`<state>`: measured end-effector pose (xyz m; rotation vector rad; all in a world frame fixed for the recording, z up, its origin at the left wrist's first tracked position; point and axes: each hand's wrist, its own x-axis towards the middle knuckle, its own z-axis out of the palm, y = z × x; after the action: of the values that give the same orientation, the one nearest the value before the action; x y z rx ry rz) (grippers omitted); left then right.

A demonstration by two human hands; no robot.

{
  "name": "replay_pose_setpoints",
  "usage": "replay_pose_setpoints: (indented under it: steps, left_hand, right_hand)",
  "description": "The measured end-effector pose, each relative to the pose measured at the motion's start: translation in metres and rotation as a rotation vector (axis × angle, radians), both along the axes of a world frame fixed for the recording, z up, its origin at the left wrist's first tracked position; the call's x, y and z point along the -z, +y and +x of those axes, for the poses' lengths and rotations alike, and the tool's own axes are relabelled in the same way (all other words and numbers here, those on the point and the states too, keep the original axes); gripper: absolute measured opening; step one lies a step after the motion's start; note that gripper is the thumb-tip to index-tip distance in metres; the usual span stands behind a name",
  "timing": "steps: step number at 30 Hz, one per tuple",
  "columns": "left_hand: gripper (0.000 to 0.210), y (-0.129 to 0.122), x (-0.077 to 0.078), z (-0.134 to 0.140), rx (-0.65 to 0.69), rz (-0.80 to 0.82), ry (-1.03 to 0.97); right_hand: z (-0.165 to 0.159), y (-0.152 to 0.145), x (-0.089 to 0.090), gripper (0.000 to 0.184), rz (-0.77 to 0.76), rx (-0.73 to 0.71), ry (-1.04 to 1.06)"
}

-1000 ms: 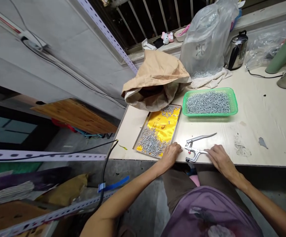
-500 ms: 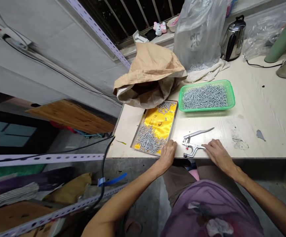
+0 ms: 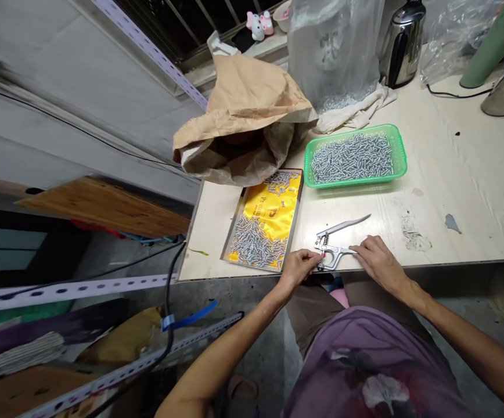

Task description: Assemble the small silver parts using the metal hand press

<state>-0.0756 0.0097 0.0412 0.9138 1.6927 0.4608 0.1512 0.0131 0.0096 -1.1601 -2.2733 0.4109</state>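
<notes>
A pair of silver snap pliers [image 3: 335,251] lies near the table's front edge, its handles spread, with a spring and a small red part at the head. My right hand [image 3: 378,260] grips the end of the lower handle between thumb and fingers. At the head of the pliers, my left hand [image 3: 299,267] is closed in a pinch; whatever sits between its fingertips is too small to make out. Just left of that hand is a shallow tray [image 3: 290,235] lined with a yellow printed sheet [image 3: 273,208], bearing many small silver metal pieces [image 3: 256,244].
Behind the pliers stands a green plastic basket [image 3: 356,184] full of similar metal pieces. An open brown paper bag [image 3: 252,93] leans over the tray's far end. Farther back are a clear plastic bag [image 3: 330,52], a white cloth [image 3: 356,110] and a steel kettle [image 3: 404,46].
My left hand has moved right from the tray's near corner to the head of the pliers. My right hand keeps hold of the handle. The whole view has shifted slightly.
</notes>
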Motion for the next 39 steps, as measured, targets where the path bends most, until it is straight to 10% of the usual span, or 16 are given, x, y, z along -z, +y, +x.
replay_pose_setpoints:
  steps: [14,20,25,39]
  left_hand:
    - [0.026,0.014,-0.009,-0.003,0.212,-0.194,0.039]
    - [0.029,0.016,-0.006,-0.008,0.26,-0.215,-0.007]
    - [0.031,0.018,-0.008,-0.007,0.279,-0.229,-0.006]
    - [0.033,0.021,-0.007,-0.01,0.316,-0.274,0.004]
  right_hand:
    - [0.007,0.004,-0.012,0.026,-0.088,-0.075,-0.053]
    - [0.008,0.04,-0.026,0.054,-0.049,-0.079,-0.246]
    - [0.002,0.076,-0.024,0.021,-0.113,-0.062,-0.469]
    - [-0.012,0.099,-0.029,0.028,0.057,-0.088,-0.511]
